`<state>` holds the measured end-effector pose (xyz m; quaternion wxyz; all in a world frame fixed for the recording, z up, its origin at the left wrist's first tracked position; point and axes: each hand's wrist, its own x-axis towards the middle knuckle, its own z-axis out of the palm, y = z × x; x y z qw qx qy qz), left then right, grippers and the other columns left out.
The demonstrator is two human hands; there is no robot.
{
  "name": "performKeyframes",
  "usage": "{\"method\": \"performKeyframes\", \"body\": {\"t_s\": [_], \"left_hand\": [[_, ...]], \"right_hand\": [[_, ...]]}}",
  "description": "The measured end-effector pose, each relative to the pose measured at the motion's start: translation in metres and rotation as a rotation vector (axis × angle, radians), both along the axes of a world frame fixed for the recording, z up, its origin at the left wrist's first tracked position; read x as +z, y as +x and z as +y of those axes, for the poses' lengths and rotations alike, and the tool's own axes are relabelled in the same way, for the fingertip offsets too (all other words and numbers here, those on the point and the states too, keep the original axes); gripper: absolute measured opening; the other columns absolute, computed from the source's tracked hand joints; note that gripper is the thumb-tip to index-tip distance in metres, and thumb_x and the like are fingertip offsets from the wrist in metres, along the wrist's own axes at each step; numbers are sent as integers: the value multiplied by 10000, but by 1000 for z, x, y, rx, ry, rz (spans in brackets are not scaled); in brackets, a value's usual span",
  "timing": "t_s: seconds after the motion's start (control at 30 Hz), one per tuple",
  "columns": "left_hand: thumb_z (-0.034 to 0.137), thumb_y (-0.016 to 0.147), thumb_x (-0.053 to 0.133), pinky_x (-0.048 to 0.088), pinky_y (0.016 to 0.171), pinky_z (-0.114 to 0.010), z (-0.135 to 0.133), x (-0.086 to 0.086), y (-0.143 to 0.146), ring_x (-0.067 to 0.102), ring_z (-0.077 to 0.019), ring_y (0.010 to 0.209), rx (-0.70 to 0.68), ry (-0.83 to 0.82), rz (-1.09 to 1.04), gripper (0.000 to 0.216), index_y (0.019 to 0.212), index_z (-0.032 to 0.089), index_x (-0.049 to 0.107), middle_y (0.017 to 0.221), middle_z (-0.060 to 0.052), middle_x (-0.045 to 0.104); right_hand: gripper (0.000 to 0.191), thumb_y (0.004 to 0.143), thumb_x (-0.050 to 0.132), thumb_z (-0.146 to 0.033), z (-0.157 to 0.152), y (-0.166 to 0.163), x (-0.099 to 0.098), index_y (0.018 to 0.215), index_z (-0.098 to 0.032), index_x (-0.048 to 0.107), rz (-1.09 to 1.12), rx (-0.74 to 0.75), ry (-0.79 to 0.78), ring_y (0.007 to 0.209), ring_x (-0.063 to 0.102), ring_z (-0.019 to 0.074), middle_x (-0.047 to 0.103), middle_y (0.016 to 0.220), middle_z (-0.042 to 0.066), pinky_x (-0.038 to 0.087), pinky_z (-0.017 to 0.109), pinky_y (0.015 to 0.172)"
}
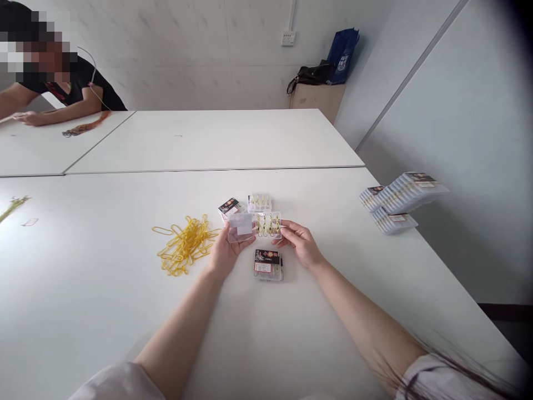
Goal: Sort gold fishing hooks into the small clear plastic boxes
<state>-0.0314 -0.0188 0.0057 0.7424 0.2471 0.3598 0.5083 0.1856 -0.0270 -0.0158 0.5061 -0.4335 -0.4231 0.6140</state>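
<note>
Between my two hands is a clear plastic box of fishing hooks [268, 224], its lid swung open to the left. My left hand [227, 250] grips the lid side, and my right hand [300, 241] pinches the right end of the hook compartments. Several hooks with yellowish parts lie side by side in it. Just beyond are a box with a black label [230, 208] and another clear box of hooks [260, 201]. Nearer to me lies a closed box with a black and red label [267, 264]. A pile of yellow rubber bands [185, 245] lies left of my left hand.
Stacked hook boxes [402, 194] stand near the table's right edge. At the far left, a person [70, 83] leans over the adjoining table near an orange-brown bundle [86, 126]. A yellowish bundle [13, 206] lies at the left. Bags [328, 66] rest on a carton by the wall.
</note>
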Motion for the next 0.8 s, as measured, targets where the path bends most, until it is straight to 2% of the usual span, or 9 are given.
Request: {"method": "performKeyframes", "body": {"t_s": [0.17, 0.3, 0.37, 0.47, 0.6, 0.8], "left_hand": [[422, 1009, 431, 562, 963, -390, -2, 1, -1, 739, -263, 1058, 1, -8, 12, 443, 1250, 139, 671, 1191, -145, 752], [479, 1010, 401, 557, 976, -421, -3, 2, -1, 719, -277, 1119, 11, -7, 4, 501, 1323, 163, 633, 1201, -136, 749], [467, 1006, 411, 555, 980, -423, -4, 0, -1, 699, -280, 1162, 9, 1, 10, 483, 1295, 166, 655, 1212, -131, 746], [422, 950, 548, 542, 1003, -408, -5, -5, -1, 672, -284, 1206, -30, 29, 54, 394, 1184, 153, 716, 1227, -124, 741], [393, 812, 758, 547, 958, -359, -4, -11, 0, 700, -263, 1118, -50, 115, 90, 387, 1129, 171, 742, 1191, -102, 755], [290, 668, 894, 533, 917, -317, -5, -4, 6, 725, -210, 955, -71, 136, 168, 443, 1072, 179, 750, 1056, -78, 782]], "right_hand": [[381, 842, 728, -476, 1, 1, -3, 1130, -226, 740, -6, 16, 20, 739, 740, 191, 763, 959, 56, 589, 324, 672], [394, 819, 750, -475, 1, 2, -2, 1116, -217, 745, 16, 16, -2, 726, 736, 184, 763, 956, 55, 596, 326, 678], [400, 800, 768, -472, 1, 3, 0, 1101, -210, 750, 39, 19, -20, 719, 734, 182, 765, 944, 56, 603, 336, 692], [413, 780, 790, -471, 2, 4, 1, 1096, -207, 757, 61, 25, -37, 719, 736, 184, 769, 932, 58, 610, 343, 696], [423, 771, 806, -468, 2, 5, -1, 1105, -212, 765, 88, 48, -33, 719, 742, 186, 776, 920, 56, 615, 340, 695], [369, 766, 807, -448, 2, 5, 0, 1055, -219, 786, 91, 55, -62, 714, 749, 186, 783, 976, 64, 612, 341, 697]]}}
